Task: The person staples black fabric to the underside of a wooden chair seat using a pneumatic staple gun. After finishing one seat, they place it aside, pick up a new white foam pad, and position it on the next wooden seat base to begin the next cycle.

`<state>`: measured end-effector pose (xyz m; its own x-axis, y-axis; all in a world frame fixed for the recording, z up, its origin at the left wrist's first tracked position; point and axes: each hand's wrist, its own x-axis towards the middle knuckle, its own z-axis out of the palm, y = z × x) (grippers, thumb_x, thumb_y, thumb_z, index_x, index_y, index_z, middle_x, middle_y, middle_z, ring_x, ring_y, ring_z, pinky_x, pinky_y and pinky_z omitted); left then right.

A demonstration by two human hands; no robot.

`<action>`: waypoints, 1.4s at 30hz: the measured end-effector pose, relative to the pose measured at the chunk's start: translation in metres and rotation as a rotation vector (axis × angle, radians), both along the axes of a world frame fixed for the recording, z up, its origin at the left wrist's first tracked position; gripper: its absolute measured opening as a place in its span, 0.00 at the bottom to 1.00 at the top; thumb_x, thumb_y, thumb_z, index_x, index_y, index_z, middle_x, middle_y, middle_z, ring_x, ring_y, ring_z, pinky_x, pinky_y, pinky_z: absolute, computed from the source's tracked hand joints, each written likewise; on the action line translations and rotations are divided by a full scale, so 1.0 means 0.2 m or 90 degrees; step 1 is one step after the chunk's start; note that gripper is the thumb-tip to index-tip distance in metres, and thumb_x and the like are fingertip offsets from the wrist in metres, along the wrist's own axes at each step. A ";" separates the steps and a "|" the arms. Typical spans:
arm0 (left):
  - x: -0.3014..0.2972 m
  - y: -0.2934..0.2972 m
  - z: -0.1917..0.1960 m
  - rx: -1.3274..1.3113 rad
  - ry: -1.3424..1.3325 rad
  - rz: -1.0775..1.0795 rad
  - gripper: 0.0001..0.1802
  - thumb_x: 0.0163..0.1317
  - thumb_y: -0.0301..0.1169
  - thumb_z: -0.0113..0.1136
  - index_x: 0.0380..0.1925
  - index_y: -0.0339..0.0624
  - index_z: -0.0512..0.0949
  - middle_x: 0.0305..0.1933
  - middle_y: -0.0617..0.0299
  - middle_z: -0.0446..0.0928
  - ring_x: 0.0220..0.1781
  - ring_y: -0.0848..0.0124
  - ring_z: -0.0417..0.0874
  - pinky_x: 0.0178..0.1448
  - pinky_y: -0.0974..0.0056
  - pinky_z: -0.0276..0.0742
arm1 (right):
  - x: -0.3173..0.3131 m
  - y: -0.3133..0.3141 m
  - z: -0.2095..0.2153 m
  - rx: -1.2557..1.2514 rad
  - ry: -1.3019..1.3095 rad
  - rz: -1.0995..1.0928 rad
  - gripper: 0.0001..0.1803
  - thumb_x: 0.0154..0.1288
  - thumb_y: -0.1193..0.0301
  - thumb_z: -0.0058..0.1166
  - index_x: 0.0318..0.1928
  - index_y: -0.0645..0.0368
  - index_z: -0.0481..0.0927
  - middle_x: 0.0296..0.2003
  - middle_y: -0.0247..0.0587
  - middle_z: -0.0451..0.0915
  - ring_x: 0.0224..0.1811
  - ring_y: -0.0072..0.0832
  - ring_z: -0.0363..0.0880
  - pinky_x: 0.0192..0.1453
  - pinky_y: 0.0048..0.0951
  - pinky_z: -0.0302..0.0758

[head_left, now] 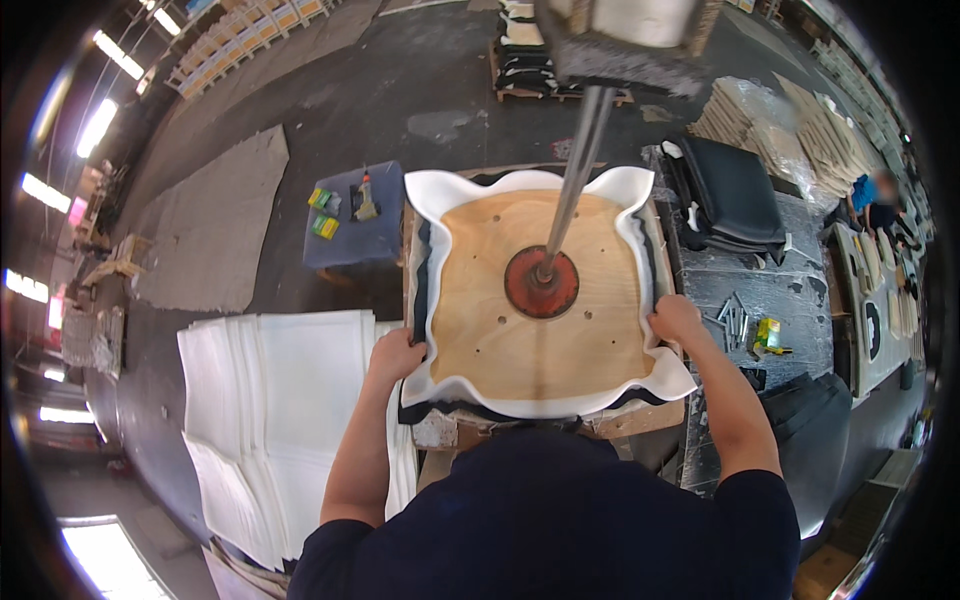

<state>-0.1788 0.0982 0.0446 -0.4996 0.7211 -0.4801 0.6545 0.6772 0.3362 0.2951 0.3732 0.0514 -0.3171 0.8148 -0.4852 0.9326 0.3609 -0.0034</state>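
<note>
A square plywood board lies in front of me, pressed down by a round red plate at the end of a metal rod. Around it a white foam sheet curls up in waves, its corners flaring outward. Black cover material shows beneath and outside the foam. At the left edge, my left hand is closed on the cover and foam rim. My right hand grips the same layers at the right edge. Both hands' fingertips are partly hidden by the folds.
A blue-topped stool with a tool and small green-yellow boxes stands at left. White sheets are stacked nearby. On the right table are a black padded seat and metal tools. A machine head hangs above; another person sits far right.
</note>
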 end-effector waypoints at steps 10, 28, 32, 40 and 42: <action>0.11 -0.01 0.07 0.266 0.051 0.034 0.13 0.72 0.37 0.72 0.43 0.37 0.87 0.32 0.54 0.89 0.38 0.62 0.92 0.44 0.57 0.85 | 0.23 -0.04 -0.18 0.112 0.232 -0.009 0.21 0.73 0.55 0.63 0.37 0.62 0.90 0.40 0.60 0.89 0.46 0.61 0.89 0.52 0.60 0.83; 0.43 0.20 -0.29 0.271 0.135 -0.398 0.49 0.78 0.56 0.55 0.91 0.48 0.52 0.93 0.32 0.41 0.94 0.31 0.39 0.93 0.30 0.36 | -0.42 -0.58 -0.33 0.294 0.391 0.087 0.38 0.76 0.50 0.61 0.80 0.52 0.73 0.84 0.58 0.64 0.88 0.62 0.57 0.86 0.71 0.54; 0.46 0.16 -0.28 0.272 0.117 -0.382 0.48 0.78 0.56 0.55 0.90 0.49 0.55 0.93 0.33 0.44 0.94 0.32 0.42 0.93 0.31 0.37 | -0.41 -0.57 -0.31 0.280 0.370 0.096 0.39 0.75 0.50 0.61 0.81 0.52 0.72 0.85 0.57 0.63 0.88 0.62 0.55 0.87 0.70 0.51; 0.48 0.14 -0.32 0.350 0.097 -0.356 0.42 0.76 0.49 0.58 0.87 0.51 0.64 0.92 0.36 0.51 0.92 0.32 0.50 0.93 0.33 0.39 | -0.41 -0.60 -0.27 0.267 0.339 0.104 0.41 0.77 0.48 0.57 0.83 0.54 0.69 0.85 0.60 0.62 0.90 0.62 0.52 0.88 0.73 0.49; 0.48 0.12 -0.32 0.332 0.093 -0.349 0.41 0.76 0.48 0.58 0.86 0.50 0.66 0.91 0.34 0.53 0.92 0.32 0.52 0.93 0.32 0.40 | -0.43 -0.63 -0.27 0.245 0.345 0.085 0.41 0.78 0.47 0.57 0.83 0.53 0.69 0.85 0.60 0.62 0.90 0.62 0.52 0.88 0.73 0.49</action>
